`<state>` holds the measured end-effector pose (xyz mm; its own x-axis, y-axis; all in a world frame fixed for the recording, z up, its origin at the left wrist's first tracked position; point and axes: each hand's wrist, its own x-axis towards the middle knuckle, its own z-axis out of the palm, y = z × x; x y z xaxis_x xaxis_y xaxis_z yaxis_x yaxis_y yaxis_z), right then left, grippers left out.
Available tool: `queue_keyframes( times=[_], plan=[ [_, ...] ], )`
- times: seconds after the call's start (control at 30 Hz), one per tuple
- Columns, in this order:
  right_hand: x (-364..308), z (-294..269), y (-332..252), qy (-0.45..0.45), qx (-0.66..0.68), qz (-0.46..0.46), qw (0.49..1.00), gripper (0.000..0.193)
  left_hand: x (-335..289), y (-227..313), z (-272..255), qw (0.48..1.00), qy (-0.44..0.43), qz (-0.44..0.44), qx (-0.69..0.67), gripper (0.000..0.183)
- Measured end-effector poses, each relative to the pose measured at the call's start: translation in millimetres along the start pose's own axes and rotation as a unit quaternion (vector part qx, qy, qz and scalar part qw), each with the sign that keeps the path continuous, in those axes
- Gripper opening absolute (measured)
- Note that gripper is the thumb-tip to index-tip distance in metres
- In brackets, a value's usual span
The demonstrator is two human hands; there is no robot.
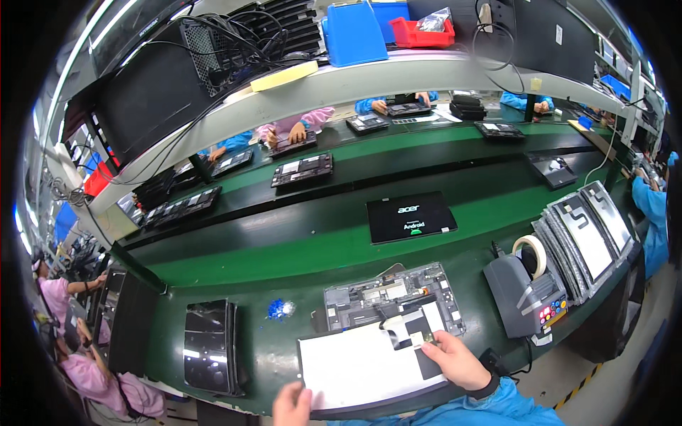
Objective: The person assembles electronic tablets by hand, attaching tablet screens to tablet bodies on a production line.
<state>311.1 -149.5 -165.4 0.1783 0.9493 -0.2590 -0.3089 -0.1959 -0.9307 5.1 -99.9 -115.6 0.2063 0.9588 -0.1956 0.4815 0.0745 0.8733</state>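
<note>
A white-backed display panel (359,369) lies at the near edge of the bench, overlapping an opened tablet chassis (376,291) with exposed boards. A black-and-white flex cable (392,328) bends between them. My left hand (290,406) is at the panel's near left corner, with thumb and finger closed about its edge. Over the panel's right part, my right hand (458,361) has thumb and forefinger pinched at a small gold-green piece beside a black patch. Exactly what they grip is partly hidden by the fingertips.
A dark tablet stack (207,348) stands left, near blue and clear bits (279,309). On the right are a grey tape dispenser (522,291) and stacked panels (586,238). A lit tablet (412,216) lies beyond. An overhead shelf (284,89) crosses above; co-workers' hands (295,133) work opposite.
</note>
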Motion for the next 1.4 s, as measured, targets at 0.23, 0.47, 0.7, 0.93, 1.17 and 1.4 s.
queue_keyframes(
  times=[0.23, 0.47, 0.7, 0.93, 1.17, 1.4],
  plan=[
    [-8.8, 9.5, -1.5, 0.000, 0.061, -0.053, 0.997, 0.019, 97.9, 62.8, -0.3, 0.916, -0.003, 0.339, 0.215, 0.025],
    [-13.5, 10.0, 4.3, -0.005, 0.118, -0.069, 0.991, 0.017, 152.6, 67.0, 3.4, 0.941, -0.278, 0.099, 0.168, 0.022],
    [-7.7, 5.6, 4.1, -0.019, 0.131, -0.068, 0.989, 0.017, 158.2, 64.7, 3.5, 0.941, -0.311, 0.019, 0.130, 0.024],
    [-1.1, 2.2, 6.2, -0.017, 0.126, -0.068, 0.990, 0.016, 147.9, 63.5, 24.8, 0.965, -0.186, 0.033, 0.183, 0.027],
    [1.7, 1.4, 6.4, -0.010, 0.122, -0.071, 0.990, 0.015, 124.9, 41.7, 47.1, 0.933, -0.043, 0.323, 0.150, 0.018],
    [1.8, 3.8, 4.5, -0.007, 0.123, -0.071, 0.990, 0.016, 122.7, 42.0, 65.8, 0.929, 0.066, 0.351, 0.092, 0.014]
  ],
)
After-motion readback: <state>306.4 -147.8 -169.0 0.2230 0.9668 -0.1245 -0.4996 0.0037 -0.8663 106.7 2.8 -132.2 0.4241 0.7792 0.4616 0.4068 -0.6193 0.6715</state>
